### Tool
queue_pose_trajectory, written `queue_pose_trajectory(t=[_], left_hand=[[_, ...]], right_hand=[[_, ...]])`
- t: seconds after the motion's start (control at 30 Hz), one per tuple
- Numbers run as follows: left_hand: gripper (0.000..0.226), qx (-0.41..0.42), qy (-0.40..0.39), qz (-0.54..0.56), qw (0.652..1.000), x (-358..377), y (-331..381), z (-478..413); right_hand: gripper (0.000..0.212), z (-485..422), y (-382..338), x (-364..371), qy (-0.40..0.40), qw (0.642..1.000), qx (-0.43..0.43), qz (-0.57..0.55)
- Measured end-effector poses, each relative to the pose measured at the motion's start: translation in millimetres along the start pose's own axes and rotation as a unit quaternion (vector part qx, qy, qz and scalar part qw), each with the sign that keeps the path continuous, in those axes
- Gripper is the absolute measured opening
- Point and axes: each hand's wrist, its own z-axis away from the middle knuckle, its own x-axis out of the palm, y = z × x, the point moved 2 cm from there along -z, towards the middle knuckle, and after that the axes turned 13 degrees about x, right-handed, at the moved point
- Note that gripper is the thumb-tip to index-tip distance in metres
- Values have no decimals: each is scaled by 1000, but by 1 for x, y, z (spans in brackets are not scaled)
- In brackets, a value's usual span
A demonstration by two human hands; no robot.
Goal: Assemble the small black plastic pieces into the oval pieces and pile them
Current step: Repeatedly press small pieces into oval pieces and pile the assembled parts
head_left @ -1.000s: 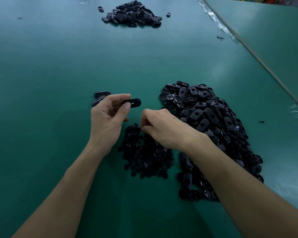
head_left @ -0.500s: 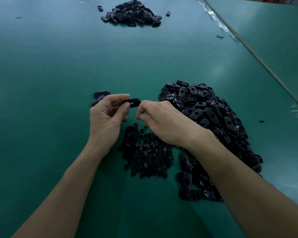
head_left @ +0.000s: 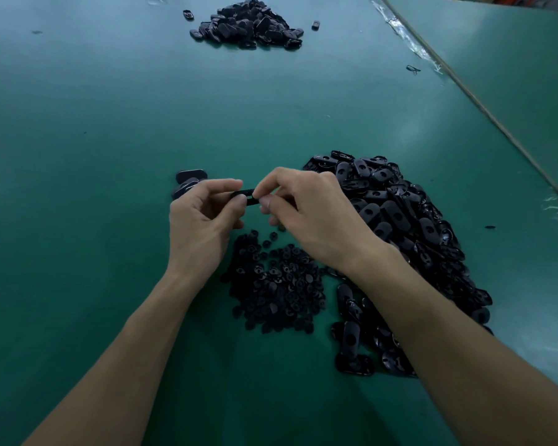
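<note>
A: In the head view, where is the oval piece being worked?

B: Just left of the big heap of oval pieces, held above the green table. The left hand pinches its left end between thumb and curled forefinger.

A: And the right hand?

B: Thumb and forefinger close on the other end. Whether a small insert sits between them is hidden.

A: The small black pieces?

B: A low pile against the heap's near-left edge, below the wrists. Two loose ovals lie further left of the heap, behind the left hand, and a second pile sits far beyond.
</note>
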Motion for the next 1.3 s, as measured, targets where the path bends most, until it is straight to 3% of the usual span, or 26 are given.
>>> queue_pose_trajectory(t=[0.23,1.3], left_hand=[[19,0,-37,17,999,2,2,1],[19,9,-62,36,997,7,6,4]], right_hand=[[12,-1,-3,-3,54,998,-8,-32],[12,-1,3,5,48,998,49,-4]])
